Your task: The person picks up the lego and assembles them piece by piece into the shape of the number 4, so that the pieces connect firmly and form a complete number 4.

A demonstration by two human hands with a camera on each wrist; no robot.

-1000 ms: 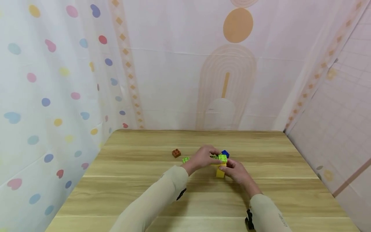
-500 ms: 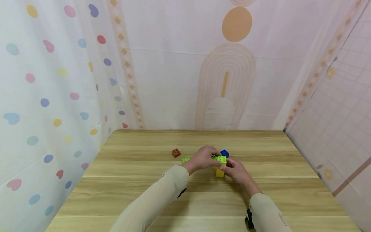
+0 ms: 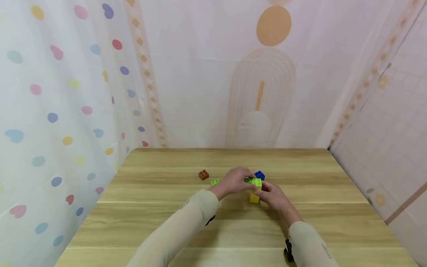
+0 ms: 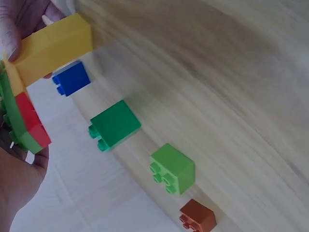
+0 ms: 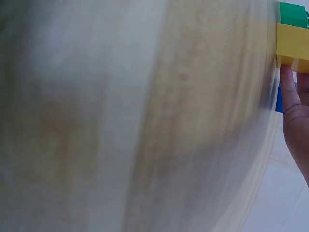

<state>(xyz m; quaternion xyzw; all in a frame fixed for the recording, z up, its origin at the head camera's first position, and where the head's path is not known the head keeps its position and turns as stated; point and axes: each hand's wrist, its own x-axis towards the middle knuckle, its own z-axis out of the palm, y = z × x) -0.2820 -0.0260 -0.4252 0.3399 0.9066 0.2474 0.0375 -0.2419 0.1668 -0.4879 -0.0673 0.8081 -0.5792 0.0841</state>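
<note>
1. Gripping the yellow block (image 4: 53, 43): right hand (image 3: 275, 196), thumb on the near side, fingers round the right. Block stands upright, so probably held to keep it steady.
2. Left hand (image 3: 235, 180) pinches the strip sticking out left from the yellow block's top: green layer (image 4: 17, 116) joined to red layer (image 4: 30, 112). Likely supporting that end; no prop shows under it.
3. Lime brick (image 3: 256, 181) sits above the yellow block, studs up.
4. Blue block (image 4: 72, 79): loose, just beyond the yellow block.
5. Loose row running left from there: dark green block (image 4: 116, 125), light green block (image 4: 176, 166), brown block (image 4: 199, 215) farthest from the yellow block. Probably spaced out for easy reach.
6. Table (image 3: 160, 222) around the yellow block; curtain (image 3: 193, 92) well beyond it.
</note>
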